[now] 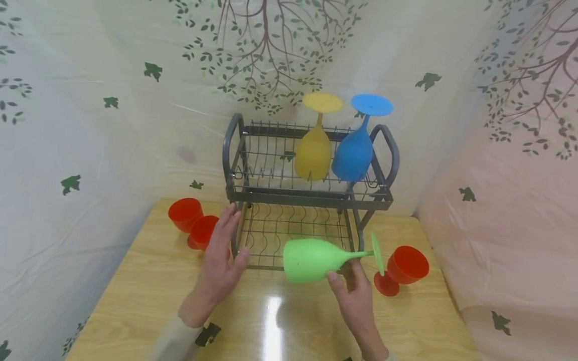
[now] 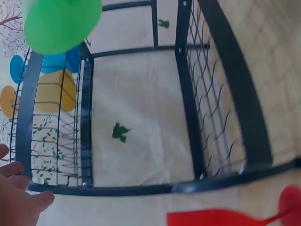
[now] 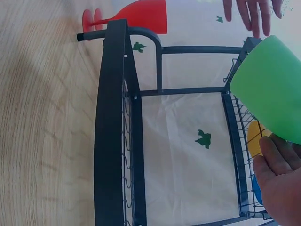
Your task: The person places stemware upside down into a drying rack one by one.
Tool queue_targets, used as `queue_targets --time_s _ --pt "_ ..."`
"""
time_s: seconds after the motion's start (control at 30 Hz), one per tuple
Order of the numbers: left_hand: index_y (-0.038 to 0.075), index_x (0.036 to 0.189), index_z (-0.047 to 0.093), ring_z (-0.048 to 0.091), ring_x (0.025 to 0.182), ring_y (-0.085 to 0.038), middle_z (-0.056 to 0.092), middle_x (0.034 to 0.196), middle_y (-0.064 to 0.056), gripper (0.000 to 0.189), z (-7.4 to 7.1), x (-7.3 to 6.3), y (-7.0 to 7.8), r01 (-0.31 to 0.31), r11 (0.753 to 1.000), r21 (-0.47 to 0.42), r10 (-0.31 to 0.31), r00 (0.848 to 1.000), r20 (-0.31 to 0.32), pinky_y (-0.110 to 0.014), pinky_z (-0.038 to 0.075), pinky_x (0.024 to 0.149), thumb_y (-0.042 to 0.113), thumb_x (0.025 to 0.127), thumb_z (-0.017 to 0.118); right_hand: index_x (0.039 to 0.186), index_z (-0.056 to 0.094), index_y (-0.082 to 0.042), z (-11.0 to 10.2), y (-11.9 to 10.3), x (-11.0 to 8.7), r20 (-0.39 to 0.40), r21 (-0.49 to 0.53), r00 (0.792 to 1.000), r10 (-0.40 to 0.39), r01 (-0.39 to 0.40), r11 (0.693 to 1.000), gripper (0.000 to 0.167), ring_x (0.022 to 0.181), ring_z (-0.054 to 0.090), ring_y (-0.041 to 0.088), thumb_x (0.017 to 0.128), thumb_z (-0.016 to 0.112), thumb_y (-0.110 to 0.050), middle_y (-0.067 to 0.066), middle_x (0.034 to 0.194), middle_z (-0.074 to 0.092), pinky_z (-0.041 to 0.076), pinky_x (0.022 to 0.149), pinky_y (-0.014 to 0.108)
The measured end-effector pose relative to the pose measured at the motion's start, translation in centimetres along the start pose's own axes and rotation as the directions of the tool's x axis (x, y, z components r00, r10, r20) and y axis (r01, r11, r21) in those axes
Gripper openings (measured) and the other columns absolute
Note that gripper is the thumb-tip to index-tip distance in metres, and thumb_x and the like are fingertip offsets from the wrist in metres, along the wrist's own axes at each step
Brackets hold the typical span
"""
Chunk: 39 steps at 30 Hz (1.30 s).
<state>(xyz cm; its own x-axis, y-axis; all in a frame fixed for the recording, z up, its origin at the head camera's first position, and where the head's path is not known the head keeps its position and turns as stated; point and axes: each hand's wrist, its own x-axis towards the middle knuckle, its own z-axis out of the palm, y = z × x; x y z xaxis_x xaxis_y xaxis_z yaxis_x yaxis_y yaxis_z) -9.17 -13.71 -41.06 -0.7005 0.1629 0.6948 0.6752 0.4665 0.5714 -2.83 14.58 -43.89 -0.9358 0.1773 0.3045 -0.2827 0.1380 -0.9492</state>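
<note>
A green goblet (image 1: 311, 259) lies on its side in the air before the dish rack, its bowl to the left and its foot to the right. My right hand (image 1: 356, 298) holds it near the stem, thumb in front and fingers behind. In the right wrist view the right hand (image 3: 284, 181) shows below the green bowl (image 3: 268, 89). By the rack's left side is my left hand (image 1: 219, 263), fingers extended and holding nothing. It partly hides a red goblet (image 1: 203, 230). A yellow goblet (image 1: 313, 153) and a blue goblet (image 1: 354, 153) stand upside down on the upper tier.
The two-tier black dish rack (image 1: 311, 201) stands at the back of the wooden table (image 1: 149, 301). Another red goblet (image 1: 185, 214) is at the far left, and one more red goblet (image 1: 408, 265) stands upright at the right. A patterned sheet (image 1: 113, 150) hangs behind.
</note>
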Motion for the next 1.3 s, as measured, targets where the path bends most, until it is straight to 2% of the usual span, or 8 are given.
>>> queue_targets --time_s 0.1,0.2,0.33,0.47,0.73,0.9,1.03,1.3 --pt "-0.005 0.154 0.04 0.025 0.154 -0.04 0.029 0.166 -0.023 0.068 -0.6 0.8 -0.4 -0.048 0.996 0.081 0.051 0.998 -0.024 -0.042 0.02 0.126 0.034 0.101 0.051 0.139 0.054 0.004 -0.2 -0.1 0.1 0.002 -0.006 1.0 0.002 -0.002 1.0 0.047 0.125 0.061 0.011 0.093 0.064 0.008 0.0 0.134 0.064 0.046 0.106 0.02" --pt "-0.007 0.155 0.038 0.025 0.154 -0.041 0.027 0.167 -0.022 0.073 -0.9 1.6 -0.6 -0.092 0.981 0.17 0.103 0.993 -0.053 -0.047 0.018 0.127 0.048 0.106 0.043 0.138 0.055 0.005 -0.3 -0.2 0.3 0.0 0.008 0.999 -0.037 0.037 0.999 0.046 0.127 0.061 0.012 0.093 0.063 0.01 0.0 0.135 0.064 0.045 0.107 0.021" --pt "-0.007 0.156 0.035 0.022 0.155 -0.039 0.026 0.167 -0.023 0.077 -1.2 2.3 -1.0 -0.13 0.959 0.253 0.152 0.986 -0.069 -0.052 0.015 0.127 0.053 0.108 0.038 0.138 0.056 0.006 -0.3 -0.5 0.6 -0.015 0.038 0.997 -0.073 0.074 0.997 0.046 0.13 0.06 0.013 0.092 0.062 0.012 0.002 0.137 0.065 0.045 0.108 0.022" --pt "-0.005 0.159 0.03 0.017 0.157 -0.037 0.024 0.168 -0.023 0.078 -1.4 2.6 -1.5 -0.119 0.947 0.299 0.139 0.989 -0.046 -0.056 0.011 0.126 0.054 0.108 0.034 0.138 0.055 0.008 -0.3 -1.1 0.7 -0.037 0.038 0.998 -0.052 0.053 0.998 0.047 0.13 0.059 0.012 0.092 0.063 0.012 0.0 0.137 0.065 0.046 0.107 0.023" --pt "-0.001 0.161 0.028 0.012 0.159 -0.034 0.023 0.169 -0.021 0.08 -1.5 3.0 -2.0 -0.055 0.934 0.354 0.051 0.998 0.021 -0.064 0.01 0.124 0.058 0.107 0.028 0.137 0.056 0.005 -0.5 -2.2 1.1 -0.061 0.004 0.997 -0.047 0.047 0.999 0.044 0.119 0.064 0.012 0.094 0.064 0.009 -0.005 0.13 0.069 0.055 0.094 0.023" --pt "-0.003 0.159 0.031 0.013 0.159 -0.033 0.024 0.17 -0.017 0.081 -1.5 3.2 -2.1 -0.077 0.914 0.398 0.074 0.997 0.023 -0.064 0.012 0.124 0.059 0.107 0.028 0.138 0.054 0.009 -0.5 -2.7 1.5 -0.063 0.035 0.993 -0.097 0.099 0.994 0.046 0.125 0.062 0.012 0.093 0.063 0.012 -0.004 0.136 0.066 0.052 0.099 0.023" --pt "-0.002 0.159 0.034 0.016 0.158 -0.033 0.026 0.169 -0.014 0.079 -1.4 3.3 -2.2 -0.099 0.9 0.424 0.101 0.995 0.018 -0.065 0.012 0.124 0.057 0.108 0.029 0.134 0.055 0.01 -0.5 -3.1 1.8 -0.076 0.038 0.99 -0.123 0.126 0.991 0.043 0.124 0.062 0.011 0.092 0.063 0.012 -0.005 0.133 0.067 0.052 0.099 0.021" --pt "-0.004 0.156 0.039 0.02 0.157 -0.032 0.035 0.164 -0.018 0.077 -1.4 3.4 -2.2 -0.105 0.893 0.438 0.113 0.994 0.007 -0.063 0.01 0.124 0.056 0.108 0.03 0.135 0.056 0.008 -0.3 -4.6 3.0 -0.082 0.04 0.976 -0.203 0.207 0.978 0.045 0.121 0.063 0.015 0.091 0.063 0.011 0.0 0.131 0.067 0.052 0.099 0.022"
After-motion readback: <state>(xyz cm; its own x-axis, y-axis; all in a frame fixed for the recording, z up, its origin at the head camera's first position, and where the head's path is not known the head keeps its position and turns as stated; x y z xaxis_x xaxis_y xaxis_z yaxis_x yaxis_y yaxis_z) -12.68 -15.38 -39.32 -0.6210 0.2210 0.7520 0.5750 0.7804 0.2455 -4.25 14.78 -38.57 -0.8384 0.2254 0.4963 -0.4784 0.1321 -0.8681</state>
